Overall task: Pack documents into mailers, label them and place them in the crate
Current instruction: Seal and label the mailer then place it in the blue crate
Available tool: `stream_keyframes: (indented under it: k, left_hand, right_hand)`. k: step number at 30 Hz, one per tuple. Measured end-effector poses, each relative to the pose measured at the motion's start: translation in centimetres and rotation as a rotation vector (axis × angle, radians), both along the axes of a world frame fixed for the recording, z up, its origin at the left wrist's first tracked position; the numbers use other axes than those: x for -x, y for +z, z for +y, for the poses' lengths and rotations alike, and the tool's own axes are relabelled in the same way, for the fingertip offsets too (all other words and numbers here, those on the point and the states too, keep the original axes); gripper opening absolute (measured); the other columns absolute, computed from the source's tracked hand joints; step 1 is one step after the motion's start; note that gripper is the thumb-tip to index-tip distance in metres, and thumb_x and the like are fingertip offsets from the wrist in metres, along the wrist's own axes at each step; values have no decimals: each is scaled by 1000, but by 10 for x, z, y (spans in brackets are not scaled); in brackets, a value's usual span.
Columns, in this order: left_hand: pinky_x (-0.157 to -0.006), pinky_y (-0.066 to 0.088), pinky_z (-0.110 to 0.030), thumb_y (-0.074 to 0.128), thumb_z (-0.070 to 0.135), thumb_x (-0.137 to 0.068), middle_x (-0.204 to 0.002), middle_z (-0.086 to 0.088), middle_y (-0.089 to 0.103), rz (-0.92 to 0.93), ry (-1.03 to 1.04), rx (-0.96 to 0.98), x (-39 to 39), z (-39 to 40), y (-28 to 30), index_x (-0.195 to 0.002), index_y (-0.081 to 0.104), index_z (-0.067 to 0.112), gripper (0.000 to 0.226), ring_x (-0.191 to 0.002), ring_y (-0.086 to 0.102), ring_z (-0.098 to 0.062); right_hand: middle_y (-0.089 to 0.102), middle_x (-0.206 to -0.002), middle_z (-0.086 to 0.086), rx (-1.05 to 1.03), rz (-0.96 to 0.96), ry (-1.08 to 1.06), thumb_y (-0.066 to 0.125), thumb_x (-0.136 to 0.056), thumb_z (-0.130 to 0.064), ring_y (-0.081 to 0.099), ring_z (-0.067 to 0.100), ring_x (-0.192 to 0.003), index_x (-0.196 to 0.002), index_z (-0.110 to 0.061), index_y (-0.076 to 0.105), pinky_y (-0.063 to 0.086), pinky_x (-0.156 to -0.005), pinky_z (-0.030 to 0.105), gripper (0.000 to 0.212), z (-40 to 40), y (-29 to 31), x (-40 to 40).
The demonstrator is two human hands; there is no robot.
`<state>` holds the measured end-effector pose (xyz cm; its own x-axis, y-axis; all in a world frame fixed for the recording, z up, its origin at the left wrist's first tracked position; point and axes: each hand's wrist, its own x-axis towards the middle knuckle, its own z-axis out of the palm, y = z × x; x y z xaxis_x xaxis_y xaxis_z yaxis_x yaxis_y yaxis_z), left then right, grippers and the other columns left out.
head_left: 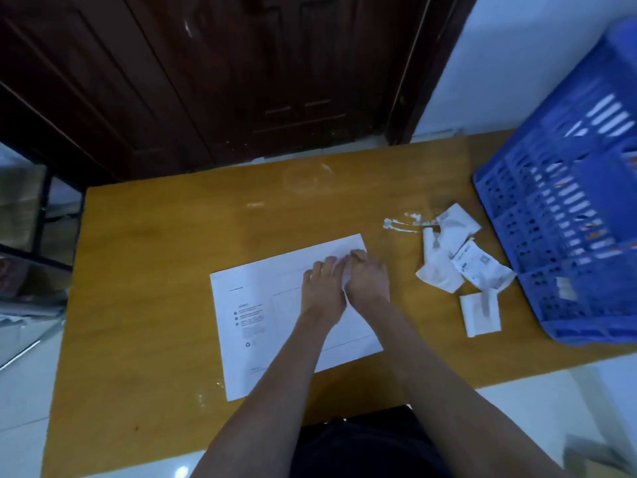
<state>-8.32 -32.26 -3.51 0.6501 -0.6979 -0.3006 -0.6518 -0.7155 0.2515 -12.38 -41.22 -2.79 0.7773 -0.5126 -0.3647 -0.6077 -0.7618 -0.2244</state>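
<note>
White mailer [275, 322] lying flat on worktop [155, 270]; left hand [322, 288] and right hand [367, 279] pressing on it; blue crate [568, 215] sitting rightward.

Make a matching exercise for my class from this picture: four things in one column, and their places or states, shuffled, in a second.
Things
1. mailer
2. crate
3. crumpled papers
4. hands

Places or states
A. at the table's right edge
B. pressing side by side on the mailer
C. flat in the middle of the table
D. scattered between mailer and crate

Pairs: 1-C, 2-A, 3-D, 4-B
</note>
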Motion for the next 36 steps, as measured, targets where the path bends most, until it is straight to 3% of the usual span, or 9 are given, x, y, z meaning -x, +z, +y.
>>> stream_keyframes:
  k: [6,9,11,15,20,22,26,32,36]
  left_hand:
    - [-106,31,-39,54,27,-91,-146,0,30,-20,19,-99,7,-12,-7,-145,25,19,62,-130,33,-25]
    - [-109,27,-41,47,26,-94,-144,-2,33,-27,42,-142,3,-23,-1,-141,33,19,50,-131,32,-26]
    - [-110,25,-41,43,25,-95,-139,-5,40,-115,33,-158,-1,-33,4,-135,44,17,41,-131,32,-26]
    - [-105,27,-40,43,22,-93,-128,-5,50,-224,40,-162,-1,-61,13,-122,58,13,33,-126,38,-26]
    - [-93,39,-38,46,20,-92,-102,-8,66,-174,123,-61,13,-95,21,-111,57,11,24,-105,57,-27]
    - [-88,42,-37,46,17,-92,-100,-8,67,-109,123,15,20,-108,21,-106,59,12,20,-100,59,-27]
    - [-86,45,-38,44,12,-91,-100,-8,65,27,87,95,42,-133,21,-103,60,13,20,-95,60,-29]
    - [-80,50,-38,50,12,-90,-102,-5,62,182,127,246,52,-153,20,-98,62,12,15,-94,59,-26]
    - [-79,48,-22,56,13,-91,-98,0,68,498,391,578,51,-169,34,-98,66,11,13,-93,63,-16]
  right_hand:
    - [34,-146,-5,-1,-9,79,51,-89,-22,32,14,-135,-137,-20,41,27,-105,33,49,-6,-12,12]
    - [45,-139,0,-68,35,40,43,-92,-20,41,21,-129,-128,-17,53,32,-102,36,38,-20,-5,-1]
    - [55,-131,6,-248,-1,-101,40,-93,-15,51,26,-121,-120,-12,63,41,-100,35,35,-37,5,-9]
    - [68,-110,11,-608,-405,-564,53,-88,-4,61,27,-106,-105,-8,69,47,-96,38,24,-73,16,-1]
    - [62,-112,4,-311,-501,-852,53,-86,-6,60,25,-97,-103,-14,61,45,-74,30,20,-124,16,50]
    - [56,-120,7,-223,-389,-933,54,-90,-17,59,30,-101,-113,-11,53,42,-72,34,23,-142,6,74]
    - [46,-138,12,-243,-76,-896,54,-93,-40,52,35,-119,-137,-4,31,45,-85,44,61,-159,-5,89]
    - [66,-100,11,-225,-168,-943,50,-88,-26,61,33,-96,-106,-11,56,48,-87,41,24,-167,-2,87]
    - [52,-67,1,-85,-364,-903,53,-81,-24,49,27,-68,-83,-12,52,44,-82,34,12,-165,17,85]
